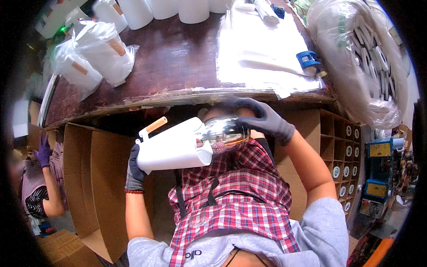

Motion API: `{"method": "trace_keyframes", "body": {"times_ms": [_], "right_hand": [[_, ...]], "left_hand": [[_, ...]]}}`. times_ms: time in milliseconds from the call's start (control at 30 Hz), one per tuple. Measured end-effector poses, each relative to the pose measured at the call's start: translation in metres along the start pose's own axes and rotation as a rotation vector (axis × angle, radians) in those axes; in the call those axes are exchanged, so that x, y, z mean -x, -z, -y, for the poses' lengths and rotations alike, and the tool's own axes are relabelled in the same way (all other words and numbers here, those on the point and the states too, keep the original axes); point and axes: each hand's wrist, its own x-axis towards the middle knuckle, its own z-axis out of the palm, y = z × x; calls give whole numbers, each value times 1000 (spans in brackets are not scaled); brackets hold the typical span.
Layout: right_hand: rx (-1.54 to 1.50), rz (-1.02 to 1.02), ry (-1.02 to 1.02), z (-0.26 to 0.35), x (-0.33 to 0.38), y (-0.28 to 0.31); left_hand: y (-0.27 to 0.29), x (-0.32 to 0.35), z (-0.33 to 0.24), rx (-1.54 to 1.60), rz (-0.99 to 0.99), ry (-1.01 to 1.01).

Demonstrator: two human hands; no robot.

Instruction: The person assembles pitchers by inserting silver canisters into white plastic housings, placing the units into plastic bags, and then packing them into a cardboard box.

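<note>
My left hand [135, 170], in a dark grey glove, is wrapped round the base end of a white jug casing [173, 150]. The casing lies tilted on its side above my lap, its wood-coloured handle [155, 127] pointing up and its open mouth turned right. At that mouth is a shiny silvery flask liner [227, 133] with a rounded body. My gloved right hand [265, 119] curves over the liner's right end, with the fingers bent round it. How far the liner reaches inside the casing is hidden.
The dark tabletop [178, 58] ahead holds bagged white jugs [109, 55], a stack of clear plastic bags [262, 49] and a blue tape dispenser [308, 59]. A large plastic sack [327, 26] of white parts stands right, above a divided carton [327, 133]. An open carton [100, 187] and a co-worker's purple-gloved hand [43, 151] are left.
</note>
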Motion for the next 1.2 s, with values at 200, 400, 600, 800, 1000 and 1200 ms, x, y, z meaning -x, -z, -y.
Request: {"method": "trace_keyframes", "body": {"times_ms": [200,400,600,800,1000,1200], "right_hand": [[759,10,-47,-63,61,4],[726,-65,125,-44,45,-16],[713,-73,157,-15,14,-51],[740,-32,197,-43,-12,-84],[638,-98,232,-43,-20,-93],[439,-162,-22,-46,-12,-101]], "left_hand": [[-11,-10,-12,-130,52,26],[-21,-18,-16,-19,31,53],[-21,-12,-14,-97,73,33],[1,-26,8,-133,125,-46],[14,-21,15,-179,101,-66],[9,-16,6,-160,-19,-51]]}}
